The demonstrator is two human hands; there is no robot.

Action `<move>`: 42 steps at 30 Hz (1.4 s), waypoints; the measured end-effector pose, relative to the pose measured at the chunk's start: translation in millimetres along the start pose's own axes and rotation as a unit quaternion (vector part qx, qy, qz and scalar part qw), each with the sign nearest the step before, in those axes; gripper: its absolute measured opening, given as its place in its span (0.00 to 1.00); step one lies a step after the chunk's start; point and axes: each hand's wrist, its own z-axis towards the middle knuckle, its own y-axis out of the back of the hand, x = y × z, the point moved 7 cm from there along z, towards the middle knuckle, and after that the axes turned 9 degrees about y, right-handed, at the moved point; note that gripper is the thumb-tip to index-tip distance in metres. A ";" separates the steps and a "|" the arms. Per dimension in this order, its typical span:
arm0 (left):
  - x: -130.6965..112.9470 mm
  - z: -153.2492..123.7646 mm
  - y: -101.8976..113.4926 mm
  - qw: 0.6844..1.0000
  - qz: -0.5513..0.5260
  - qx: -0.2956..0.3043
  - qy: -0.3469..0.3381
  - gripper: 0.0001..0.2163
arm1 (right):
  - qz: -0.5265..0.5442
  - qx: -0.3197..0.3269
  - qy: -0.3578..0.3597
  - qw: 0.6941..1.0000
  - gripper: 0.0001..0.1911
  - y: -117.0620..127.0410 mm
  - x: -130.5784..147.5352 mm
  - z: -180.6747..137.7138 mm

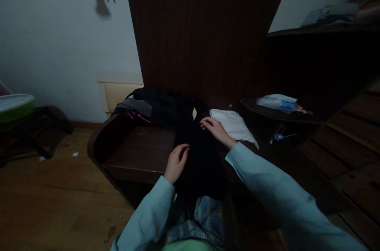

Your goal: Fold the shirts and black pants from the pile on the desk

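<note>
The black garment (pixel 208 166) lies on the counter (pixel 138 150), between and under both grips. The left grip (pixel 175 163) and right grip (pixel 217 129) are curled, thumbs near fingers; whether either pinches cloth, I cannot tell. A yellow label (pixel 194 114) shows just past the right grip's fingertips; a white cloth (pixel 236 124) lies to its right.

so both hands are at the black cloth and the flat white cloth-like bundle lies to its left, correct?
Not quite: in the head view, the flat white cloth-like bundle lies to the right of the black cloth. The left hand and right hand are at that cloth.
</note>
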 end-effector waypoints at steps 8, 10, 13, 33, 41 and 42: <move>7.7 -26.4 11.6 0.993 0.054 0.096 -0.030 0.07 | -0.108 0.054 0.084 0.989 0.06 -18.8 32.7 -144.2; 6.5 -23.2 1.7 0.983 0.089 0.150 -0.049 0.06 | -0.122 0.054 0.098 0.986 0.05 -31.1 31.1 -156.3; 5.5 -16.4 -6.9 0.971 0.135 0.190 -0.051 0.05 | -0.142 0.052 0.099 0.984 0.04 -41.1 25.9 -159.2; -8.8 -12.9 -20.3 0.972 0.145 0.172 -0.067 0.04 | -0.155 0.168 0.075 0.971 0.04 -40.2 23.8 -144.9; 16.1 -4.8 -8.1 0.990 -0.077 0.098 0.071 0.08 | -0.138 0.125 -0.011 0.982 0.05 -61.9 33.9 -137.0; 21.2 -2.9 -5.7 0.984 -0.116 0.092 0.101 0.08 | -0.149 0.123 -0.020 0.981 0.05 -64.8 33.9 -134.8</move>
